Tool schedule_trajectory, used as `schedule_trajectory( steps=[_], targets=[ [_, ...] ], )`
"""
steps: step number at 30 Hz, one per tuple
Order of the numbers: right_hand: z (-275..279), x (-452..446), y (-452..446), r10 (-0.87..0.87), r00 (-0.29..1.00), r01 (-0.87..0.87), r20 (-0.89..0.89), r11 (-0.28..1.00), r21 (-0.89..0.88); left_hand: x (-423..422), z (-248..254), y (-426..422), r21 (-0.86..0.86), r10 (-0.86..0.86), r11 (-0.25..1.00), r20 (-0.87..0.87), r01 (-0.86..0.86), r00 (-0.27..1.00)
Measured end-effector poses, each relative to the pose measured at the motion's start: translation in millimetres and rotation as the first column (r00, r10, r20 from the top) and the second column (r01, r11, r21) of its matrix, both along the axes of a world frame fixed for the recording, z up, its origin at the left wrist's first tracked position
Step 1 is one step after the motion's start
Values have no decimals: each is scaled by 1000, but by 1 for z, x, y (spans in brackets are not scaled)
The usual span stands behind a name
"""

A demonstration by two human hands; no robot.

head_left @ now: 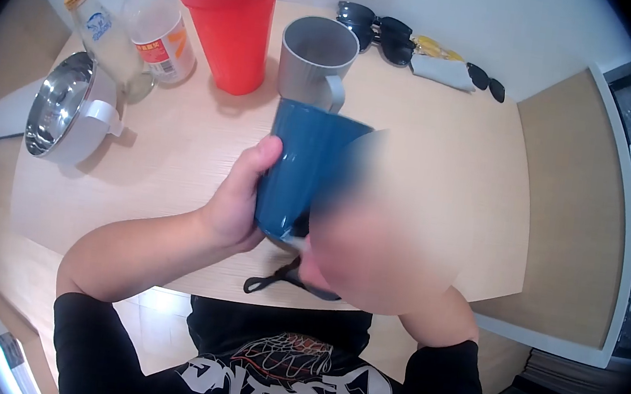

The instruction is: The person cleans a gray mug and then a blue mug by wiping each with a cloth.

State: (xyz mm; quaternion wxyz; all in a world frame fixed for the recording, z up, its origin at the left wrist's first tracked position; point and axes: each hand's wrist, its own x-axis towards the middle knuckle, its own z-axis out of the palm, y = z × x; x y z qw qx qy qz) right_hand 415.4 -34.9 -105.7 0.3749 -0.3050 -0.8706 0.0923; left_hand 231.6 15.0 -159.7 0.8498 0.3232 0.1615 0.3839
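Tilted over the front of the table is a glossy blue cup [291, 171]. My left hand [241, 196] is wrapped around its left side, thumb near the rim. My right hand [359, 260] is at the cup's lower right. A heavy blur covers most of that hand and part of the cup, so its fingers and anything in them cannot be made out. Below the cup, close to the table's front edge, lies a black object with a looped end [263, 284], partly hidden by my right hand. Right behind the blue cup stands a grey mug [302, 71] with a handle.
A red shaker bottle [229, 31] stands left of the grey mug. Further left are a white-capped plastic bottle [162, 39], a glass bottle [107, 41] and a steel-lined white cup [93, 133]. Sunglasses [377, 33] lie along the back wall. A panel [572, 203] borders the table's right side.
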Motion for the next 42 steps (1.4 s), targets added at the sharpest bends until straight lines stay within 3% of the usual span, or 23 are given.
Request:
schedule_trajectory(
  steps=[4,5,8,12,16,18,19,22,23,26,27,31,33,36,37,40,42],
  targets=[
    [-37,14,16,-200,924,241,-325,966,91,0,4,-6,82,-90,992,-16,91,996],
    [-38,13,6,-299,877,290,-377,953,-81,-1,3,-8,55,-109,992,-2,109,994],
    [-23,12,1,-244,927,212,-286,967,-140,-2,-5,-11,73,-82,994,22,80,996],
    [7,-2,1,66,998,-66,21,998,19,-8,-16,-2,82,-166,984,90,159,982],
    [12,-4,2,102,993,-103,54,995,13,-3,-6,1,-4,-60,998,8,60,998],
    [18,-1,3,58,990,-55,130,998,-22,0,-1,1,-37,-26,999,65,29,998],
    [-7,2,13,23,998,-16,-67,995,102,1,0,0,-65,-8,998,89,13,996],
    [-15,14,4,-311,898,243,-312,940,-239,-2,4,-2,96,-75,993,10,74,997],
    [-14,13,3,-379,855,265,-355,906,-329,-2,2,-4,60,-99,993,12,98,995],
    [7,11,10,-312,902,272,-296,947,-169,-4,5,-5,-34,-134,990,51,136,990],
    [8,11,11,-253,938,226,-236,965,-135,-4,5,-7,-81,-108,990,82,115,991],
    [11,-1,3,78,997,-80,-20,991,-106,-8,-4,3,20,-137,990,22,137,990],
    [10,-5,3,78,997,-77,16,996,-51,-4,-4,3,-42,-59,997,57,61,997],
    [3,1,13,-29,993,31,-112,999,24,-1,1,0,-29,-29,999,57,30,998],
    [2,7,11,-149,970,144,-190,989,-39,0,2,-2,-7,-38,999,50,39,998],
    [-6,14,11,-266,875,197,-405,959,-204,5,3,-8,57,-68,996,82,63,994],
    [-12,11,19,-129,854,106,-505,992,-73,5,4,-8,5,-29,1000,117,29,993]
  ],
)
